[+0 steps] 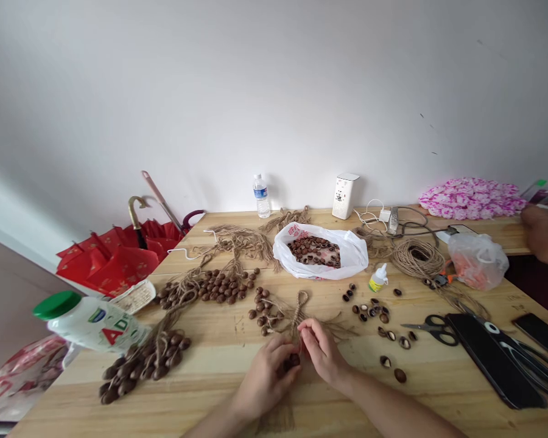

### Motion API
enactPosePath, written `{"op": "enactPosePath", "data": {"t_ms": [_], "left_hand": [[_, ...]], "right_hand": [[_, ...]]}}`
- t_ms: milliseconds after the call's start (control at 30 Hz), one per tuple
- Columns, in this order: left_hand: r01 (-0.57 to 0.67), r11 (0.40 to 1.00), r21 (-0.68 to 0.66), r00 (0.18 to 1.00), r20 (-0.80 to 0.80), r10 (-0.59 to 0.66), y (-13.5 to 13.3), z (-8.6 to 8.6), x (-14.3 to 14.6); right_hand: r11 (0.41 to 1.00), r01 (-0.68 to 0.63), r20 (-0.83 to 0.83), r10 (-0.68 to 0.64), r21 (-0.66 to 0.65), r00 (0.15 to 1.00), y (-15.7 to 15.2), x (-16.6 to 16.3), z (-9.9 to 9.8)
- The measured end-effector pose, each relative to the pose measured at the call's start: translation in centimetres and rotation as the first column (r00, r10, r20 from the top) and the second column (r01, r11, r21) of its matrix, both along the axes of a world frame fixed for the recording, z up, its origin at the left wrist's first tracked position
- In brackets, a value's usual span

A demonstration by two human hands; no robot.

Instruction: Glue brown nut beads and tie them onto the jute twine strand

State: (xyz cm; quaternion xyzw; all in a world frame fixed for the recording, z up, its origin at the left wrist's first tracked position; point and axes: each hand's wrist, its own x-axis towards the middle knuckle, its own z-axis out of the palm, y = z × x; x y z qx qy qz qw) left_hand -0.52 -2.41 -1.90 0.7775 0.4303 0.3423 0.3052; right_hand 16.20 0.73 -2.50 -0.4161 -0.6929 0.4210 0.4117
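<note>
My left hand (267, 372) is curled around a dark brown nut shell (293, 361) near the table's front edge. Pinched right beside it, my right hand (322, 350) holds the jute twine (301, 307) of a looped tassel that runs away from me. A small cluster of nut shells tied to twine (263, 310) lies just left of the tassel. Loose half shells (383, 331) are scattered to the right of my hands.
A white plastic bag of shells (317, 250) sits mid-table, with a glue bottle (378, 278), twine coil (418, 257), scissors (432, 328) and black phones (493, 359) to the right. Shell bunches (141, 362) and a white green-capped bottle (89, 321) lie left. Another person's hands (541, 222) show far right.
</note>
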Motion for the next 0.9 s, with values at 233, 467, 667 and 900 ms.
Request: {"op": "enactPosePath", "data": {"t_ms": [233, 467, 667, 900], "left_hand": [[0.016, 1.000, 0.014, 0.999, -0.045, -0.015, 0.10, 0.15, 0.21], [0.007, 1.000, -0.009, 0.999, -0.033, -0.007, 0.33, 0.12, 0.21], [-0.006, 1.000, -0.026, 1.000, -0.030, 0.005, 0.41, 0.03, 0.09], [-0.018, 1.000, -0.020, 1.000, -0.020, 0.018, 0.58, -0.08, 0.09]], "right_hand": [[1.000, -0.003, 0.027, 0.002, 0.023, 1.000, 0.12, -0.01, -0.39], [0.999, 0.005, 0.037, -0.006, 0.038, 0.999, 0.06, -0.07, -0.47], [1.000, -0.001, 0.043, 0.001, 0.019, 0.999, 0.14, -0.15, -0.56], [1.000, -0.006, 0.053, 0.005, 0.016, 0.999, 0.12, -0.06, -0.55]]}}
